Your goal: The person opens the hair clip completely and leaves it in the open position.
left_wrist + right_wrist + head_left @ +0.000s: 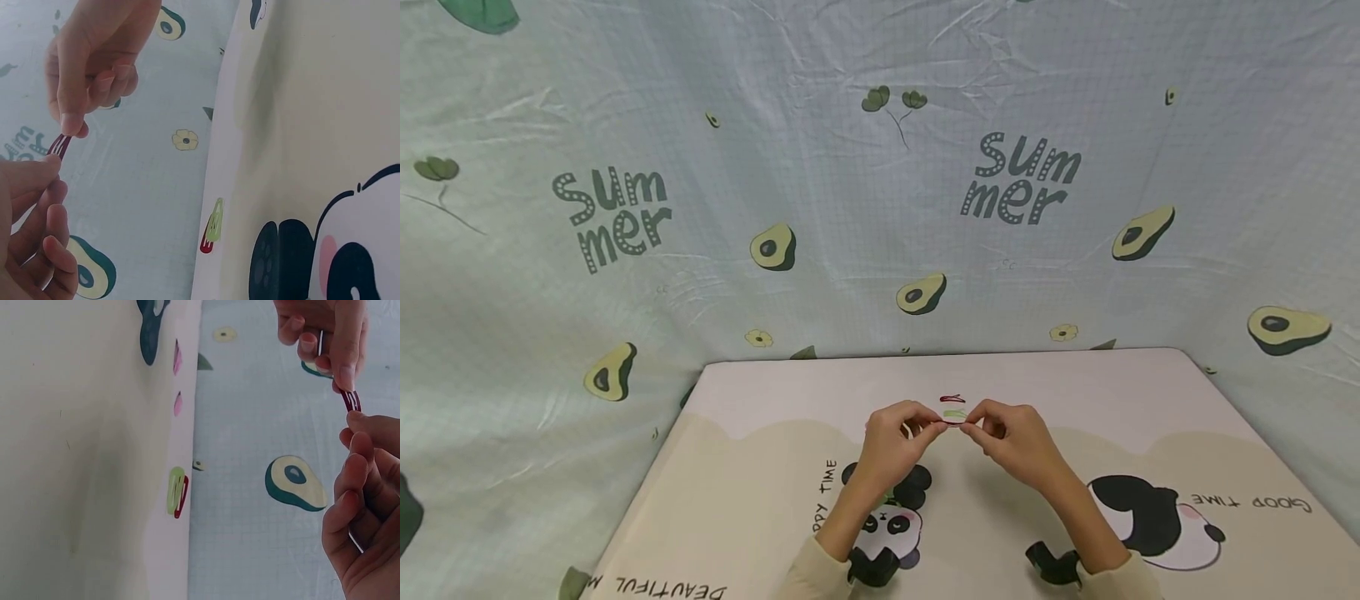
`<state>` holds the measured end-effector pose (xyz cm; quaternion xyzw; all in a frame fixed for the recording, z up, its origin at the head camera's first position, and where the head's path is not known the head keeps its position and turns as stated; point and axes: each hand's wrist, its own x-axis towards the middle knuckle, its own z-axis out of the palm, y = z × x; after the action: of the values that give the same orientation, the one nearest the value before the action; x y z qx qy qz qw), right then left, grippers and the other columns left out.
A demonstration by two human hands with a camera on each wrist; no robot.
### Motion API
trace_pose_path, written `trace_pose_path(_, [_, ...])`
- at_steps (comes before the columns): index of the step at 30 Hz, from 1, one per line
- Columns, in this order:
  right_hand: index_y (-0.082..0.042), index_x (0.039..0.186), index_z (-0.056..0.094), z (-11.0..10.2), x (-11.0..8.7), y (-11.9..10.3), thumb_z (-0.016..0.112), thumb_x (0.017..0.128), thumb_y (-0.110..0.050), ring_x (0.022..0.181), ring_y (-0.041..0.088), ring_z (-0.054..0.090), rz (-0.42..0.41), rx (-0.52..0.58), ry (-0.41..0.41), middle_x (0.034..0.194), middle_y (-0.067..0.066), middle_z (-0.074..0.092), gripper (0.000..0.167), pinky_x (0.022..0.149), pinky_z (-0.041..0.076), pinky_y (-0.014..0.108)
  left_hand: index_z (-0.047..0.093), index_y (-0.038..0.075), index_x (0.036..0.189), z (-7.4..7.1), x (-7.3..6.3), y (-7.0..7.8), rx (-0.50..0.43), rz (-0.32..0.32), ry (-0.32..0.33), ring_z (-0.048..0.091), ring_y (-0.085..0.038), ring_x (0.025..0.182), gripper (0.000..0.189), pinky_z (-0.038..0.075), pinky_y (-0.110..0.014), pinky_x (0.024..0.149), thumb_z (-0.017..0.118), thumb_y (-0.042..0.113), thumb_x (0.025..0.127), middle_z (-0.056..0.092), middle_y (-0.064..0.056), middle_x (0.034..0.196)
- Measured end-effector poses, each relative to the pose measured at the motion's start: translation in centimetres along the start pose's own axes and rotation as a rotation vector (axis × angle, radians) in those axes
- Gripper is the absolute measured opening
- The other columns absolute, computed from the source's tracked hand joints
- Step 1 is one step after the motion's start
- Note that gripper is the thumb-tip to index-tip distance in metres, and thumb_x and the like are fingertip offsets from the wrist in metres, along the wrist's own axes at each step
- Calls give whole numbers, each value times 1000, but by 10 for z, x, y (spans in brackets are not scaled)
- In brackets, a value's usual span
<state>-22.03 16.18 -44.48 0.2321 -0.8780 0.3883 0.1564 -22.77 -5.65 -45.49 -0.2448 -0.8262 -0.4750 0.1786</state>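
Between my two hands is a dark red snap hair clip [59, 145], held up at chest side of the table's far part. My left hand [895, 442] pinches one end of it between thumb and forefinger. At the other end, my right hand [1018, 442] pinches it the same way, the remaining fingers loosely curled. The clip looks slightly bowed in the right wrist view. Beyond the hands, a light green hair clip [175, 490] lies on the table, close beside a red hair clip [182, 499]; their outlines overlap in the left wrist view.
The table [760, 508] wears a beige and pink cover printed with pandas [887, 529] and lettering. Behind it and at both sides hangs a pale curtain [842, 183] with avocado prints. The two loose clips lie near the table's far edge.
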Motion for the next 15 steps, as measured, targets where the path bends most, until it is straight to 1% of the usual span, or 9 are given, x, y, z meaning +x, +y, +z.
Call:
trace_pose_path(5, [-13,90,74,2,0,0,80,89,-12,52,-3,41,-3,7,2,59,-14,52,6,47,36,21,79,11,95,0,0,0,-6,0,6,55,-2,67,9,48,-18,61,80,20,91,72,3,80])
trace_pose_path(15, [-14,86,73,4,2,0,83,84,-8,53,-4,41,-33,-22,46,59,-14,52,12,48,38,20,79,12,94,0,-1,0,30,44,36,54,-2,66,7,48,-18,60,82,15,89,73,2,80])
